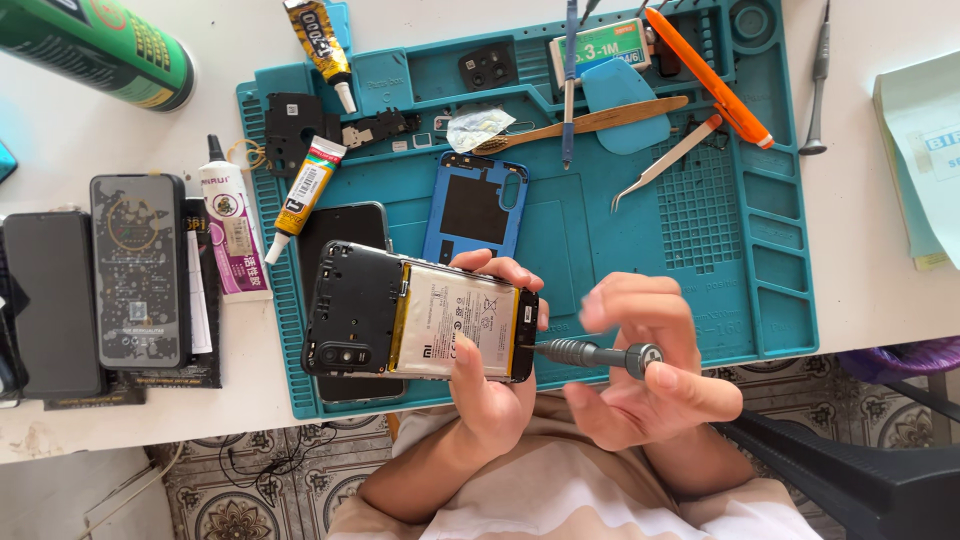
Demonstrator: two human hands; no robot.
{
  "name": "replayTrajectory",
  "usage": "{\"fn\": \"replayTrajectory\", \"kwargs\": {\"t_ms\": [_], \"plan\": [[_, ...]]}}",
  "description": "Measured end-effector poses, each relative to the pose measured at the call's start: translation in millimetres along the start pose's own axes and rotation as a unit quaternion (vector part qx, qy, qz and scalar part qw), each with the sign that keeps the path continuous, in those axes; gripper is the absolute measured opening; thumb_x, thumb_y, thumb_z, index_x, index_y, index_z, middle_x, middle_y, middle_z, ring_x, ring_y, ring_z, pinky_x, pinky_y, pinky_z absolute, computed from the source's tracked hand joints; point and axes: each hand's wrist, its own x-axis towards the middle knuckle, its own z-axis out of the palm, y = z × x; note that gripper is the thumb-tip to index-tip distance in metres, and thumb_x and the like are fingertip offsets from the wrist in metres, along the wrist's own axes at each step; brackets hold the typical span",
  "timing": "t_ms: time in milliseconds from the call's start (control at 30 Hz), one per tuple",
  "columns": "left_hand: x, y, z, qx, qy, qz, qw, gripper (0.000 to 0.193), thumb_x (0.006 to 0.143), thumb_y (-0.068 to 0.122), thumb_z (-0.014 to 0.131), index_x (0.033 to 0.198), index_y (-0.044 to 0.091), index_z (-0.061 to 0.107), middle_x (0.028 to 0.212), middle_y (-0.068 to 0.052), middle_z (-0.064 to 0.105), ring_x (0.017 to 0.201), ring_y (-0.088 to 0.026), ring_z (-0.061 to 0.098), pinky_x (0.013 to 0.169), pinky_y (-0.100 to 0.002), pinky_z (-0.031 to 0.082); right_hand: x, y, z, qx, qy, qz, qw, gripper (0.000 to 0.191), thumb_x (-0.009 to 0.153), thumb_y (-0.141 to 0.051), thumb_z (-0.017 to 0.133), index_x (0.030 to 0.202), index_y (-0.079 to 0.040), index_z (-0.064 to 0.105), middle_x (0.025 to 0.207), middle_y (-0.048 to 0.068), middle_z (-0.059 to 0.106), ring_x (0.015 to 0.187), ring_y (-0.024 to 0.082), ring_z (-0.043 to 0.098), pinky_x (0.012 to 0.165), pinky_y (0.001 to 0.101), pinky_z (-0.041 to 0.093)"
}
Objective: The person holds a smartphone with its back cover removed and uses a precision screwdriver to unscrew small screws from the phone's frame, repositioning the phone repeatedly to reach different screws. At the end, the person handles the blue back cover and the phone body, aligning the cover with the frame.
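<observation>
My left hand (490, 375) holds an opened black phone (345, 310) with its back cover off, the white battery (455, 320) showing, thumb lying on the battery. My right hand (645, 365) grips a small grey screwdriver (590, 353) by its knurled handle, a fingertip on its end cap. The tip meets the phone's right end. Both are held above the near edge of a teal repair mat (620, 250). The phone's blue back cover (475, 207) lies on the mat just behind.
On the mat lie glue tubes (305, 190), tweezers (665, 162), an orange pen (710, 75), a wooden spatula (585, 122), a blue pick (625, 105) and black phone parts (290, 125). Other phones (137, 270) and a green can (95, 45) sit at the left.
</observation>
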Motion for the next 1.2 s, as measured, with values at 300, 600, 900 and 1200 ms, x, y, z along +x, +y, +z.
{"fn": "replayTrajectory", "kwargs": {"t_ms": [300,600,900,1200], "plan": [[0.2,4.2,3.9,-0.019,0.038,-0.022,0.999,0.093,0.091,0.075,0.062,0.143,0.001,0.041,0.12,-0.018,0.053,0.111,-0.027,0.053,0.087,-0.041,0.047,0.7,-2.6,-5.9,0.011,-0.03,0.031,0.999,0.061,0.088,-0.009,0.07,0.134,-0.021,0.033,0.107,0.024,0.063,0.092,0.036,0.06,0.083,0.0559,0.057],[2.0,7.9,8.9,-0.137,0.078,-0.021,0.987,0.103,0.083,0.089,0.046,0.137,0.001,0.049,0.115,-0.018,0.054,0.106,-0.029,0.054,0.081,-0.041,0.046,-1.6,-0.1,-5.0,0.034,-0.054,0.003,0.998,0.069,0.086,-0.01,0.077,0.136,-0.024,0.032,0.105,0.024,0.061,0.091,0.036,0.061,0.079,0.0546,0.057],[6.8,4.1,10.4,-0.151,0.043,-0.018,0.987,0.099,0.089,0.087,0.039,0.137,0.0,0.048,0.111,-0.018,0.055,0.1,-0.028,0.054,0.082,-0.04,0.047,-8.0,3.9,-9.0,0.002,-0.035,0.011,0.999,0.068,0.082,-0.013,0.078,0.135,-0.028,0.037,0.104,0.023,0.061,0.091,0.038,0.058,0.081,0.0529,0.056],[11.2,-8.7,10.2,-0.148,0.012,-0.004,0.989,0.091,0.095,0.078,0.034,0.136,-0.002,0.047,0.112,-0.016,0.055,0.1,-0.023,0.054,0.08,-0.035,0.047,-3.7,11.6,-9.4,-0.015,-0.063,-0.01,0.998,0.082,0.079,-0.001,0.078,0.141,-0.027,0.031,0.1,0.02,0.067,0.086,0.033,0.062,0.076,0.0477,0.056]]}}
